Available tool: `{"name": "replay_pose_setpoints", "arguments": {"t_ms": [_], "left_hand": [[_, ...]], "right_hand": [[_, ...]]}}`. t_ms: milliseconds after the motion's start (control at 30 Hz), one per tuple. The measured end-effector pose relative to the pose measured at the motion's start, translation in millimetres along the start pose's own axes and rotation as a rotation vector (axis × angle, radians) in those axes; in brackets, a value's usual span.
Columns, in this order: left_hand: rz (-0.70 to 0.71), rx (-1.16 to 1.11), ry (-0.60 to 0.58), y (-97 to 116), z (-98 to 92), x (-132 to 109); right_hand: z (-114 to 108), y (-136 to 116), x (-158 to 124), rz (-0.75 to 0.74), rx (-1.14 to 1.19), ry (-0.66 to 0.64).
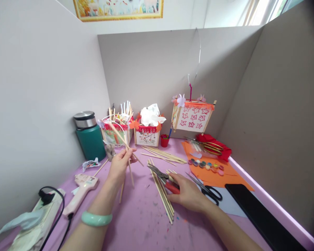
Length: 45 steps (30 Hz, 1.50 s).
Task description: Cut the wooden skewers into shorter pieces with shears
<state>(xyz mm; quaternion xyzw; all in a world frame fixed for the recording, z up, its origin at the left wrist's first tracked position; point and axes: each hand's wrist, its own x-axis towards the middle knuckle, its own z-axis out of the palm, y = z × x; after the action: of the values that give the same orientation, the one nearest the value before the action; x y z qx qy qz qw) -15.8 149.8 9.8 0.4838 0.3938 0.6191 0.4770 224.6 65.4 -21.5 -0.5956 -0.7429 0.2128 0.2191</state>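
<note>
Pinched in my left hand are several thin wooden sticks, crossing one another and pointing different ways above the purple table. My right hand is closed around the red handles of a pair of pliers. The pliers' jaws lie over a bundle of wooden sticks on the table. A second group of sticks lies farther back, between my hands. Black-handled scissors rest just right of my right hand.
A glue gun, power strip and green flask stand left. Two decorated boxes, a red cup and a hanging paper lantern are behind. Orange paper, paint pots and a black slab lie right.
</note>
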Motion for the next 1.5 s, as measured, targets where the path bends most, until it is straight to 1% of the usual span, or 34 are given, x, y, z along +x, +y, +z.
{"name": "replay_pose_setpoints", "arguments": {"t_ms": [67,233,333,667,933,1133,1233,1367,1500], "left_hand": [[-0.04,-0.069,0.008,1,0.1,-1],[-0.201,-0.185,0.052,1,1.1,-4],[-0.244,-0.231,0.08,1,2.5,-5],[-0.29,-0.236,0.137,2,4.5,-5],[-0.297,-0.239,0.116,2,3.9,-4],[-0.287,-0.22,0.096,0,4.9,-5],[-0.231,-0.184,0.064,-3,5.7,-6],[-0.116,-0.131,-0.037,-4,6.4,-8],[-0.036,-0.14,-0.148,2,9.1,-13]], "right_hand": [[1,1,0,-0.003,0.004,0.003],[2,3,1,-0.006,0.006,0.001],[3,4,1,-0.004,0.003,-0.001],[1,3,0,-0.01,0.004,-0.004],[0,0,-1,-0.013,-0.002,-0.003],[0,0,0,0.004,0.01,-0.021],[0,1,0,0.004,0.018,-0.024],[1,3,0,0.0,0.017,-0.018],[1,2,-1,-0.004,0.022,-0.018]]}}
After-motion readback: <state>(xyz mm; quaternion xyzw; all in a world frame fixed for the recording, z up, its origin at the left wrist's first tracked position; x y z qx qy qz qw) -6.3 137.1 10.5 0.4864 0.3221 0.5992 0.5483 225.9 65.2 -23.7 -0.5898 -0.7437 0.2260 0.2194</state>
